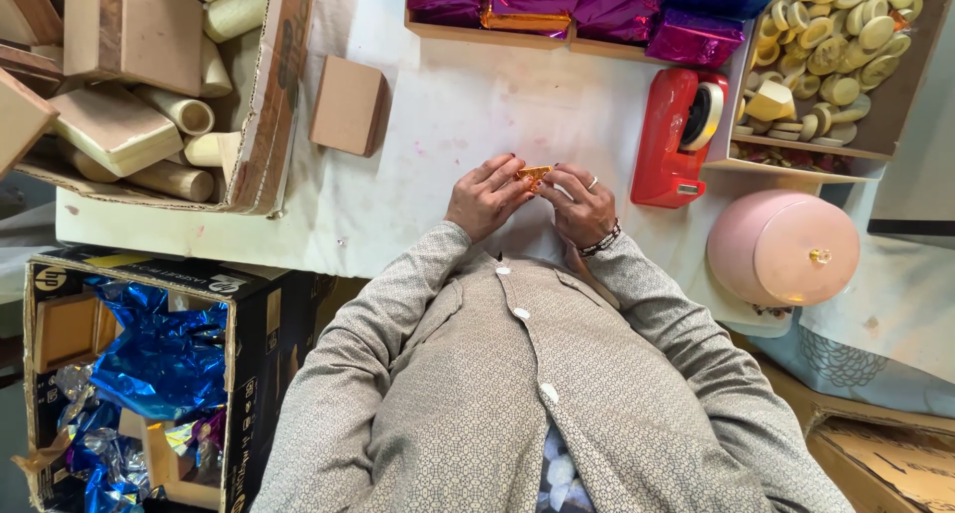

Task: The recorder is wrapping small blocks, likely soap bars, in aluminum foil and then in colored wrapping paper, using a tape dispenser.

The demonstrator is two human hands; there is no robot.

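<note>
Gold foil piece pinched between our two hands over the tabletop.

Our left hand (485,197) and right hand (579,205) meet fingertip to fingertip, both closed on the small gold foil piece (534,175), which lies crosswise between them, equally near each. Wrists rest low on the white tabletop (468,105), a red tape dispenser (678,135) just to the right.

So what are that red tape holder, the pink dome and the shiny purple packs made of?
The red tape dispenser looks like glossy moulded plastic, going by its smooth sheen. The pink dome lid seems matte plastic or painted metal, hard to tell, with a small gold knob. The purple packs appear wrapped in metallic foil: crinkled and mirror-bright.
</note>
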